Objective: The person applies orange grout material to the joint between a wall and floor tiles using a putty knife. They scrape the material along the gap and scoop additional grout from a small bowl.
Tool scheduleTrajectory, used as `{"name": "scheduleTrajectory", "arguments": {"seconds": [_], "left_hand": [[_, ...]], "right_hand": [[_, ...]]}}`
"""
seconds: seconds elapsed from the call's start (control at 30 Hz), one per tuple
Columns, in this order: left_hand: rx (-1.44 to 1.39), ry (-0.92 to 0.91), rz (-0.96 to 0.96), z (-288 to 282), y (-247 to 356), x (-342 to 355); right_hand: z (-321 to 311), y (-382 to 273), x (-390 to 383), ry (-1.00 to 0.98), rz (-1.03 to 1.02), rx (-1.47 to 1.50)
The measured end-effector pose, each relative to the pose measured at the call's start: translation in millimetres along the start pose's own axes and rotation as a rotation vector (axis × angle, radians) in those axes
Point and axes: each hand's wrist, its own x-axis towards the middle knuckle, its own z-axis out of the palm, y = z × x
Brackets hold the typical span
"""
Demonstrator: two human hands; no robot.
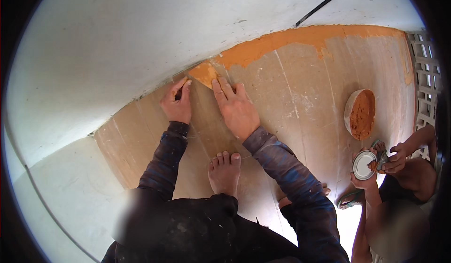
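Note:
My right hand [237, 108] grips a flat putty spreader [203, 73] smeared with orange paste, its fingers stretched along the blade. The spreader lies against the brown floor where it meets the white wall. Close beside it on the left, my left hand [177, 101] is closed in a pinch near the same edge; whatever is between its fingertips is too small to make out. From the spreader rightward, a band of orange paste [282, 40] runs along the foot of the wall, its border on the floor uneven.
A round bowl [347, 112] with reddish-orange paste stands on the floor [300, 136] at right. Beyond it, another person [420, 178] holds a round white tin or lid [361, 165] and a paste-smeared tool. A lattice block wall [425, 80] bounds the far right. My bare foot [225, 174] is below my hands.

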Motion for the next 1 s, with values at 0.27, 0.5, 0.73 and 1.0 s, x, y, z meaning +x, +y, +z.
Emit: {"name": "scheduleTrajectory", "arguments": {"seconds": [0.27,0.5,0.73,1.0], "left_hand": [[0.013,0.031,-0.019,-17,-17,-7],[0.015,-0.001,-0.035,-12,-9,-10],[0.057,-0.007,-0.087,-19,-7,-10],[0.055,-0.008,-0.037,-16,-7,-8]], "right_hand": [[-13,7,-6,0.035,0.135,-0.09],[8,-1,11,0.033,0.197,-0.263],[-14,-26,7,-0.213,0.252,-0.264],[-25,28,-21,0.102,0.198,0.13]]}}
